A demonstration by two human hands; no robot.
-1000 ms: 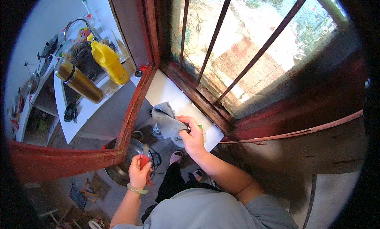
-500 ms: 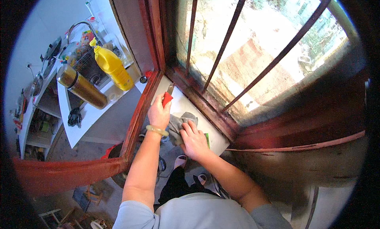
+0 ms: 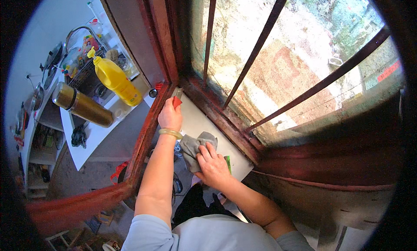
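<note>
My left hand, a pale bangle at its wrist, is closed around a red-handled blade tool. Its flat metal blade points away from me at the far corner of the white window sill. I cannot tell whether the blade touches the sill. My right hand presses a bunched grey cloth at the sill's near edge, fingers bent over it. Beside that hand a small green object lies on the sill, partly hidden.
An open red-brown window frame stands left of my left arm. Dark window bars rise beyond the sill. On the white counter at left are a yellow bottle, a gold thermos, a black crumpled item and a faucet.
The view has shifted slightly. My left hand and the red-handled tool have moved a little farther along the sill toward the far corner. The grey cloth looks more bunched under my right hand.
</note>
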